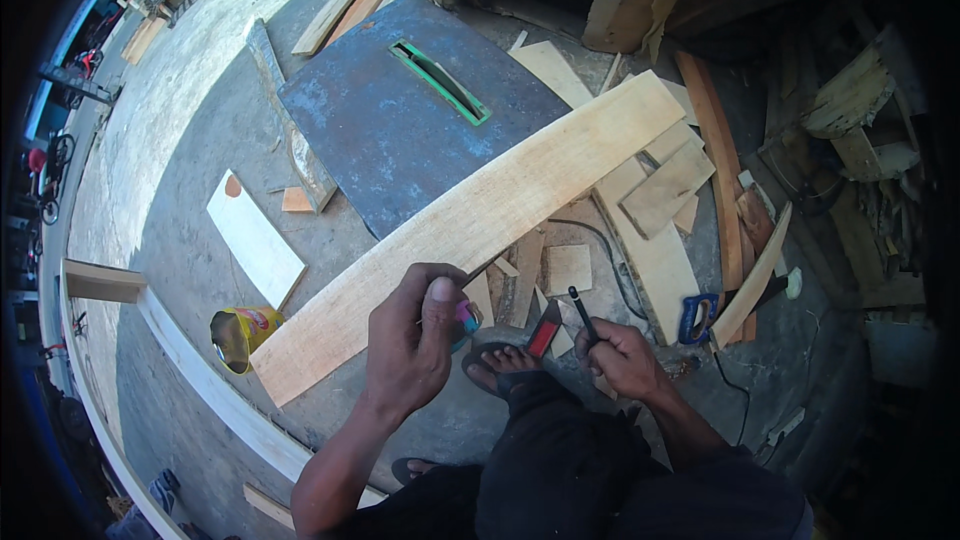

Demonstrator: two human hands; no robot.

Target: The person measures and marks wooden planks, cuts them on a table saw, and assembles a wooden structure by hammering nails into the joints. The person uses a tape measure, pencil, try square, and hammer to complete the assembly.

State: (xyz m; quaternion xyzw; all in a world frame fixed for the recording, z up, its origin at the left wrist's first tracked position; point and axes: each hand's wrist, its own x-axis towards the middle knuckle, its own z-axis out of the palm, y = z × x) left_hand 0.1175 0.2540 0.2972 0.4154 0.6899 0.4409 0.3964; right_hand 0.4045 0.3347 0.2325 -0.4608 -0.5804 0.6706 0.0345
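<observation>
My left hand [408, 342] is closed, thumb uppermost, over the near edge of a long pale wooden board [480, 205]. A small pink-and-blue thing [466, 316] shows beside its fingers, but I cannot make out what they hold. Lower right, my right hand [618, 355] grips a slim dark pencil [580, 312] pointing up and away. The board slants from lower left to upper right, over the corner of a worn blue metal saw table [375, 120] with a green-rimmed blade slot [440, 83]. Near my foot lies a red-and-black tool [543, 332], partly hidden.
A yellow tin [243, 337] stands by the board's left end. A white panel [256, 238] lies beyond it, and a long wooden frame [215, 380] runs along the left. A blue-handled handsaw [697, 318] and several offcuts [668, 190] lie at right, near a dark cord [735, 390].
</observation>
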